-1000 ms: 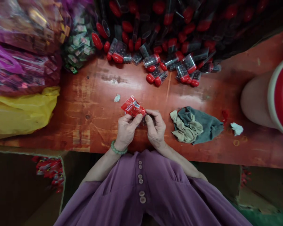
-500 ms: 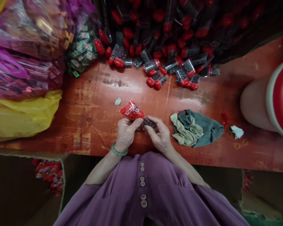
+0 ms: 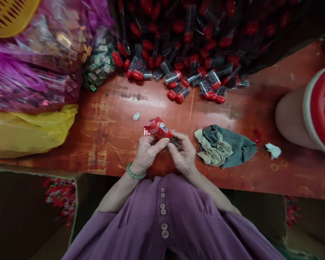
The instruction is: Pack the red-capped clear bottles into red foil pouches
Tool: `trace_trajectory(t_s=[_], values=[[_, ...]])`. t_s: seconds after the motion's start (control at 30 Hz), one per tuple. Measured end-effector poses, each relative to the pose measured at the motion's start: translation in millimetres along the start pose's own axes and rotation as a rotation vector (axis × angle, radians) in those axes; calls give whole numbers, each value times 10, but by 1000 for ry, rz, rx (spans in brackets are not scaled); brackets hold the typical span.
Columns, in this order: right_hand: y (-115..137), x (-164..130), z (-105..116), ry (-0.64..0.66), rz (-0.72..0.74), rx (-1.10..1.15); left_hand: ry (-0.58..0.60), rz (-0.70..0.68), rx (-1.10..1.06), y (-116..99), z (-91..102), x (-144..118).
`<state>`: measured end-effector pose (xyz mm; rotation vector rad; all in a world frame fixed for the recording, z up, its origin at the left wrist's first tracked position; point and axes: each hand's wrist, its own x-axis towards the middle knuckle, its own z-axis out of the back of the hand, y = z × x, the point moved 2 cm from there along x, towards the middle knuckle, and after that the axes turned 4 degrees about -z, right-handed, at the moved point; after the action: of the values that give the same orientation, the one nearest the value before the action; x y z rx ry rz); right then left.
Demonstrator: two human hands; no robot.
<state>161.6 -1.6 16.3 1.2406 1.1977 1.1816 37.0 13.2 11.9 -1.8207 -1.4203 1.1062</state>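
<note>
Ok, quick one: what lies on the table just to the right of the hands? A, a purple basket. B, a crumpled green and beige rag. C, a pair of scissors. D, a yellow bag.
B: the rag lies crumpled on the table right beside the right hand, while both hands, the left hand too, hold a red packet.

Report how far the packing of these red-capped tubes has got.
Done: red packets lie heaped in the box at lower left. In hand: the left hand holds a red wrapper while the right hand works a dark tube at its mouth. Left: a large pile of tubes along the table's far edge.
</note>
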Motion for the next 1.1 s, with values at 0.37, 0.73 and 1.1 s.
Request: trace_trajectory(t_s=[0.37,0.73,1.1], values=[[-30,-46,53,198,1,-53,-102,26,-181,-105,-105,-95],[-80,7,-10,126,51,-43,-97,42,-127,-71,-75,-250],[248,385,-185,584,370,-456,-305,8,210,-452,540,-779]])
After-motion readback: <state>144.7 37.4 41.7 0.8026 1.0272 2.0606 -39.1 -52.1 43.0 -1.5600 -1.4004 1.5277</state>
